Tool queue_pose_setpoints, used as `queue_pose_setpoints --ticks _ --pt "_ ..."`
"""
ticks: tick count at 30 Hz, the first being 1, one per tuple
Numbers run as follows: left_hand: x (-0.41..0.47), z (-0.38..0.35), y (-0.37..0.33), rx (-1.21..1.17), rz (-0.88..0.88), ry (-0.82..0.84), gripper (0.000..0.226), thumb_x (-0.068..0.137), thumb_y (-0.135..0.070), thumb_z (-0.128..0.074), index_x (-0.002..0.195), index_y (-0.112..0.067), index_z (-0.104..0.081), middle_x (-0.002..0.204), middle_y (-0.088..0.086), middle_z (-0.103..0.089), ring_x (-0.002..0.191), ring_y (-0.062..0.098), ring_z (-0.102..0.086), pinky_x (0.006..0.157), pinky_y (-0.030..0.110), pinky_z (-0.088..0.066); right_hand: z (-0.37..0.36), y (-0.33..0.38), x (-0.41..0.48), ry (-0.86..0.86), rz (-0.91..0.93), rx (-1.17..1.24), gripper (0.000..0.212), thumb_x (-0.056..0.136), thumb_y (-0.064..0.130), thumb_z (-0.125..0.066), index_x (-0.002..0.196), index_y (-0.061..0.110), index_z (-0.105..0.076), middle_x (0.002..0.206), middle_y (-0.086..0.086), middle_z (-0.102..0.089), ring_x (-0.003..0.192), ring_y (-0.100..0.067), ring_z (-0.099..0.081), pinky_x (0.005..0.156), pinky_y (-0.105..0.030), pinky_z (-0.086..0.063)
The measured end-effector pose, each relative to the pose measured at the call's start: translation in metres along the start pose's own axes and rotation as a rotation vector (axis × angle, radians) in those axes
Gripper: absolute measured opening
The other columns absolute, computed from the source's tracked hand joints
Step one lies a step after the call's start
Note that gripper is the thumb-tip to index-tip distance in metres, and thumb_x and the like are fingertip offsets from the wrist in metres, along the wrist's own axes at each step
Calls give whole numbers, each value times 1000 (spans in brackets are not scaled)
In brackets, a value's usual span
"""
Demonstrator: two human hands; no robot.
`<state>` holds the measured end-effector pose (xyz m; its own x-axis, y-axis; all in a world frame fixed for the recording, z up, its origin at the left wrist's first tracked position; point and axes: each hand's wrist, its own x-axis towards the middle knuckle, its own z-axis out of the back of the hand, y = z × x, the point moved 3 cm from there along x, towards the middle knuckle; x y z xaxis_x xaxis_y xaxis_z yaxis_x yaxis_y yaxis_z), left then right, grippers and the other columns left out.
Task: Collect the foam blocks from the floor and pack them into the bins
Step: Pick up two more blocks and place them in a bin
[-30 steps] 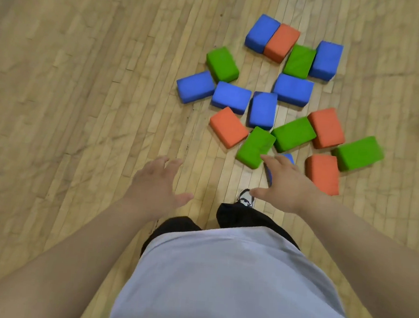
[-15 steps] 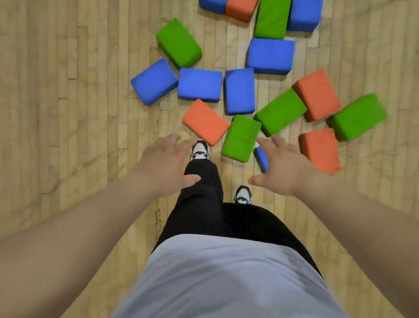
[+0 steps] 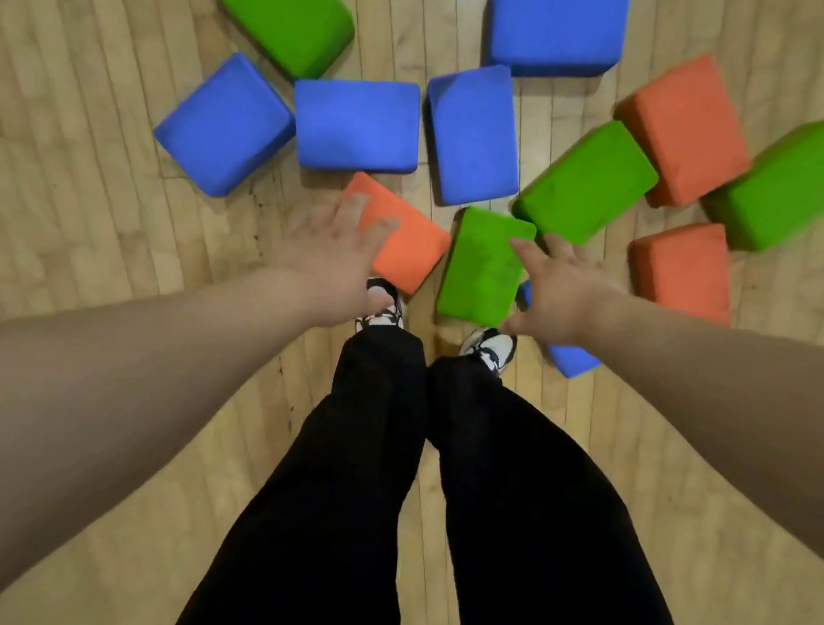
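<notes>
Several blue, green and orange foam blocks lie scattered on the wooden floor in front of my feet. My left hand [image 3: 333,250] is spread open over the near corner of an orange block [image 3: 413,247]. My right hand [image 3: 559,290] is open too, fingers apart, beside the right edge of a green block [image 3: 484,263] and above a small blue block [image 3: 573,358] that it mostly hides. Neither hand holds anything. No bin is in view.
Three blue blocks [image 3: 356,125] sit in a row behind the orange one. More green [image 3: 588,180] and orange blocks [image 3: 683,266] lie to the right. My black-trousered legs and two sneakers [image 3: 383,307] stand just short of the blocks. Bare wooden floor [image 3: 85,214] lies to the left.
I have stepped and bent closer, so the blocks look much bigger. Both hands have reached forward and down, the left onto the orange block, the right to the green block's edge.
</notes>
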<state>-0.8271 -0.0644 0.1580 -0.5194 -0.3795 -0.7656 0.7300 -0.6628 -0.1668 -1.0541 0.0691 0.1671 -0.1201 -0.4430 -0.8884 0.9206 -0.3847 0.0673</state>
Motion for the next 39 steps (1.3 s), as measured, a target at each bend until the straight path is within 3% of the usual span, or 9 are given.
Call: queue_pose_setpoints --ticks 8,11,14,17,20,24,29,33,39 --pt "206 -135 16 180 -87 -32 113 76 -78 -67 161 -41 -3 170 6 1 156 35 4 123 59 3 -93 -17 242 -19 68 -208 138 63 81 -75 159 41 16 169 -19 -4 153 -40 -15 122 -55 -25" --pt "260 -178 19 238 -108 -10 121 69 -80 -71 161 -41 -2 171 9 -4 157 36 4 122 63 6 -134 -25 292 -67 77 -286 148 57 81 -79 150 49 31 168 -22 6 153 -46 -7 123 -60 -13" --pt "285 -196 23 319 -145 -35 124 60 -81 -76 159 -44 -10 162 17 -18 154 38 -9 122 65 1 -148 -33 312 -146 106 -301 152 49 83 -80 147 54 33 165 -23 -4 149 -48 -16 120 -63 -16" --pt "282 -187 20 331 -179 -71 114 60 -81 -76 155 -49 -22 146 18 -32 141 40 -27 123 61 -10 -142 -37 302 -168 130 -257 151 52 78 -83 152 49 25 157 -22 -23 140 -44 -32 113 -58 -33" --pt "265 -166 22 341 -198 -105 104 64 -82 -72 152 -53 -27 136 12 -37 126 38 -36 108 52 -31 -134 -31 283 -238 156 -275 148 54 80 -80 156 40 20 149 -18 -39 131 -40 -40 105 -52 -41" --pt "239 -156 45 342 -256 -23 95 78 -78 -63 155 -59 -12 150 9 -34 128 35 -32 104 49 -29 -134 -21 257 -226 226 -264 120 68 71 -75 157 49 2 149 -9 -40 130 -37 -35 107 -50 -34" --pt "211 -160 53 277 -162 21 88 86 -75 -56 155 -60 -4 128 14 -39 121 40 -40 113 56 -28 -139 6 236 -141 230 -170 101 84 64 -69 154 59 3 147 -13 -38 137 -37 -39 112 -57 -34" --pt "154 -158 40 159 -74 47 80 91 -73 -50 157 -57 -6 130 12 -39 119 36 -49 101 50 -44 -145 17 189 -173 120 -144 93 89 72 -57 156 56 6 141 -14 -47 131 -37 -43 104 -54 -37" --pt "27 -74 -10 87 -60 -82 77 90 -79 -38 157 -54 -12 128 8 -51 113 33 -54 96 50 -49 -153 23 16 -298 -166 268 88 90 66 -57 159 50 -5 125 -17 -48 113 -40 -49 95 -50 -43"
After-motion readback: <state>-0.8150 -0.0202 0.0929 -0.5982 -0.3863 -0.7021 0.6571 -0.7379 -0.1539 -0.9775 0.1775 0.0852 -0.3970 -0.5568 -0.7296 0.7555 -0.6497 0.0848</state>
